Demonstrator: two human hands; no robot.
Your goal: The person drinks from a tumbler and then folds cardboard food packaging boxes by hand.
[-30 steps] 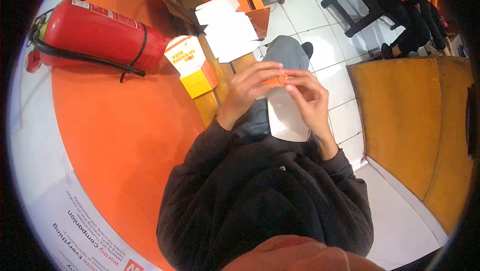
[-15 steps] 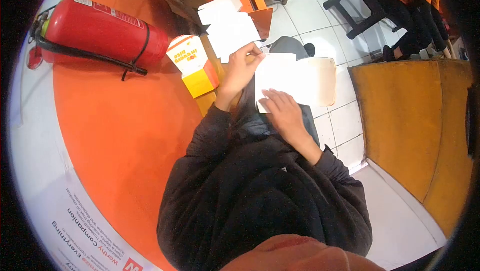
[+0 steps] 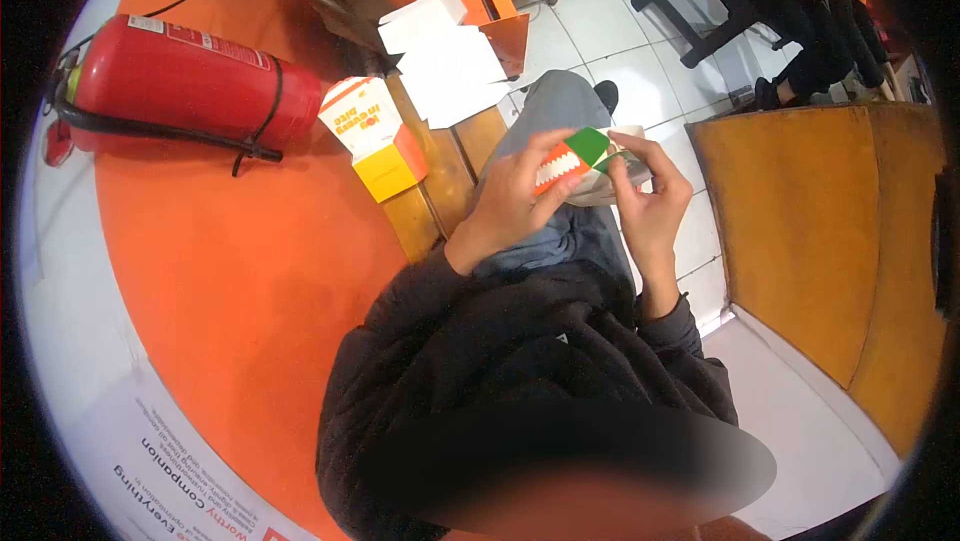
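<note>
Above my lap, both hands hold a small carton (image 3: 586, 148) with orange, white and green printed faces. My left hand (image 3: 515, 191) grips its orange and white side, thumb below and fingers above. On the other side, my right hand (image 3: 652, 191) pinches the green and pale end between thumb and fingers. Part of the carton's pale panel hangs behind my right fingers. Left of my hands, a yellow and white printed box (image 3: 385, 166) stands open on a wooden bench. White blank cartons (image 3: 455, 76) lie beyond it on the same bench.
A red fire extinguisher (image 3: 190, 86) lies on the orange surface (image 3: 250, 271) at left. An orange box (image 3: 510, 36) stands behind the white cartons. At upper right are a black stool (image 3: 690, 1) and a seated person in orange; a wooden panel (image 3: 800, 241) is at right.
The carton was a flat white sheet spread over my lap; now it is folded up with its printed faces showing. My right hand has risen to it, and both hands now grip it.
</note>
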